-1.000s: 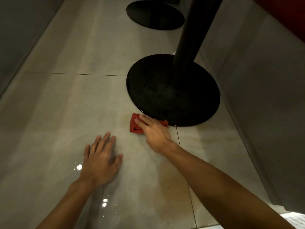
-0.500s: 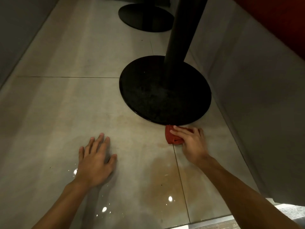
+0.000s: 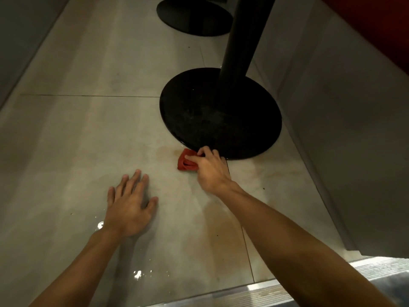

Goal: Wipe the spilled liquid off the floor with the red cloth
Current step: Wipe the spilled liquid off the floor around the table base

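The small red cloth [image 3: 185, 162] lies bunched on the grey floor tiles, right at the near rim of a round black table base. My right hand [image 3: 210, 170] presses down on it with the fingers curled over its right half. A faint brownish wet stain [image 3: 168, 151] shows on the tile just left of the cloth, and a wider tan smear [image 3: 219, 220] spreads on the tile under my right forearm. My left hand [image 3: 129, 206] rests flat on the floor with its fingers spread, well left of the cloth, holding nothing.
The black round base [image 3: 219, 120] carries a thick black post [image 3: 239, 34]. A second black base [image 3: 194, 15] lies farther back. A grey panel wall [image 3: 345, 129] runs along the right. A metal threshold strip [image 3: 321, 282] crosses the near right corner.
My right hand has slid the cloth back leftward along the rim of the base, after a sweep to the right half a second ago. My left hand has stayed planted.
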### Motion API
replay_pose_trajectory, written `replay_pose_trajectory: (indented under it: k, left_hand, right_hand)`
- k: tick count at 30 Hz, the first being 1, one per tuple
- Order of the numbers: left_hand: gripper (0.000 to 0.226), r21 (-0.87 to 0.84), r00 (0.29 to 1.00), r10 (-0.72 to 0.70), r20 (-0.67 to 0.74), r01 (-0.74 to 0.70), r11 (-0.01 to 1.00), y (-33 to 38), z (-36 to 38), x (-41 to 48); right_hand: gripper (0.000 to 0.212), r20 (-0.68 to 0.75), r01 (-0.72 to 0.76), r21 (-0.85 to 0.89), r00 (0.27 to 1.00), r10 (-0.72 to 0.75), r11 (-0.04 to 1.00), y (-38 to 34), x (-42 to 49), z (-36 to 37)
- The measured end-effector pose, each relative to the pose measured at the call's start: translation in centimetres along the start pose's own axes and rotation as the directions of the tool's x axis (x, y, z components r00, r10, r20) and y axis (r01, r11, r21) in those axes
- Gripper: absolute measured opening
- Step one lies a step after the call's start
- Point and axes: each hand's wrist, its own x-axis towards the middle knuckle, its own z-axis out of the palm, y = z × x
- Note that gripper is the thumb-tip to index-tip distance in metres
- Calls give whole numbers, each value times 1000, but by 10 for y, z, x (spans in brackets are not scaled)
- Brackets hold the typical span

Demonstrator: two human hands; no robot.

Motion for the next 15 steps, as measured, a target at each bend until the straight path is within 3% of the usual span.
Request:
replay_pose_trajectory:
  k: [9,15]
  left_hand:
    - [69,13,1000,-10,10,10,1000,-2,6,3]
    - [70,36,999,8,48,-10,999,-4,2,5]
  right_hand:
    - [63,-14,161,142,987,-161,977,35,-90,14]
    - [62,53,220,225,970,-237,949,48,-157,21]
